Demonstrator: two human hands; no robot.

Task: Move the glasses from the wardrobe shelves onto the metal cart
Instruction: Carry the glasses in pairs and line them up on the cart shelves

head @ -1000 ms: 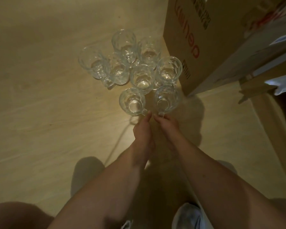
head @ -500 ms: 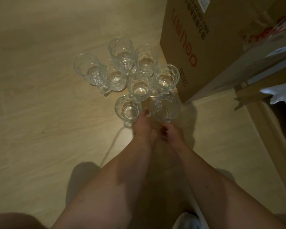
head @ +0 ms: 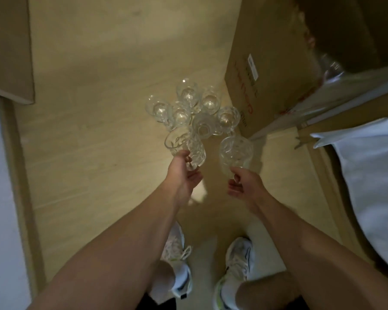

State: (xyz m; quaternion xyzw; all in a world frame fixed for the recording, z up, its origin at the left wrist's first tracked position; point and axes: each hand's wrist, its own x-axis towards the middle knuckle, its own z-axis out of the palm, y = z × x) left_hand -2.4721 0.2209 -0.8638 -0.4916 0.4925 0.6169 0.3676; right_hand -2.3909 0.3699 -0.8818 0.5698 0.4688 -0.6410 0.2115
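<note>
Clear glass mug gripped by its handle in right hand; left hand grips a second mug, tilted. Both raised above six glasses clustered on floor, beside box.

light wood floor carries: cluster of six cut-glass mugs mid-floor, cardboard box just beside the cluster, white sneakers at the near edge
</note>
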